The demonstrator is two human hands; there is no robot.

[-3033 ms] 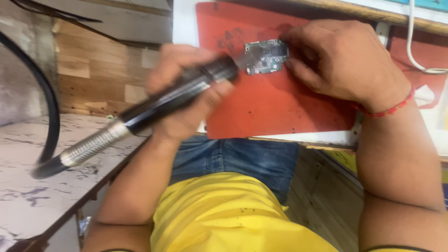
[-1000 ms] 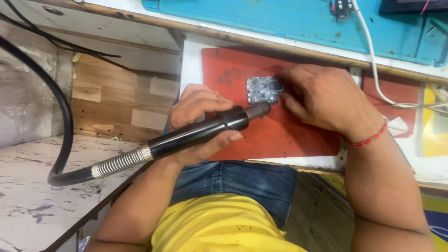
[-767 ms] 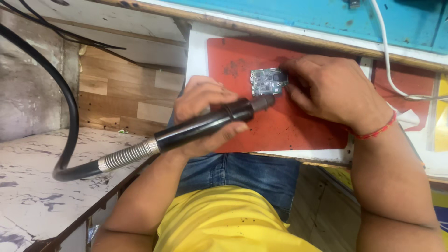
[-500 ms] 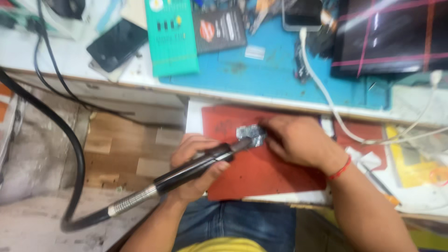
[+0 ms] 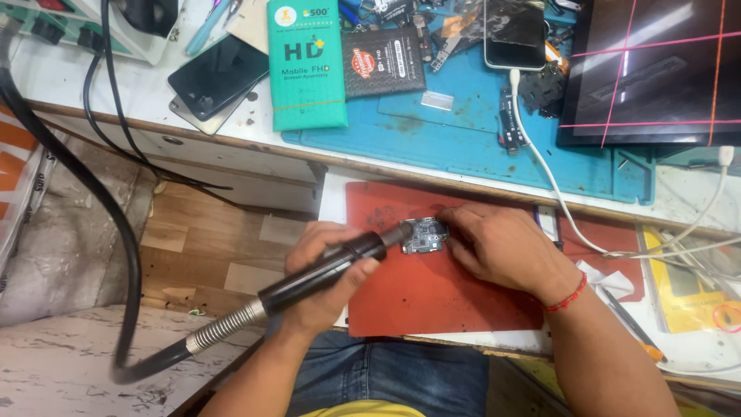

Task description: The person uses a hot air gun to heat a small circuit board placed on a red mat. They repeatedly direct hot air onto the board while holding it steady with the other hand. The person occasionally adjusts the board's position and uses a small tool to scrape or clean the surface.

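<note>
My left hand (image 5: pixel 320 274) grips a black rotary-tool handpiece (image 5: pixel 324 270) that ends in a flexible metal shaft and a thick black hose (image 5: pixel 116 255). The tool's tip touches a small circuit board (image 5: pixel 423 234) lying on a red mat (image 5: pixel 432 289). My right hand (image 5: pixel 505 247) presses its fingers on the right edge of that board and holds it against the mat. A red thread band circles my right wrist.
Behind the red mat lies a blue work mat (image 5: pixel 478 131) with a green box (image 5: pixel 306 62), a dark packet (image 5: pixel 384 62), a phone (image 5: pixel 513 31) on a white cable and small parts. A dark phone (image 5: pixel 218 73) sits left, a screen (image 5: pixel 656 69) at right.
The camera has tilted up from my lap to take in the bench behind the red mat. Both hands stay on the tool and the board, the tip still at the board.
</note>
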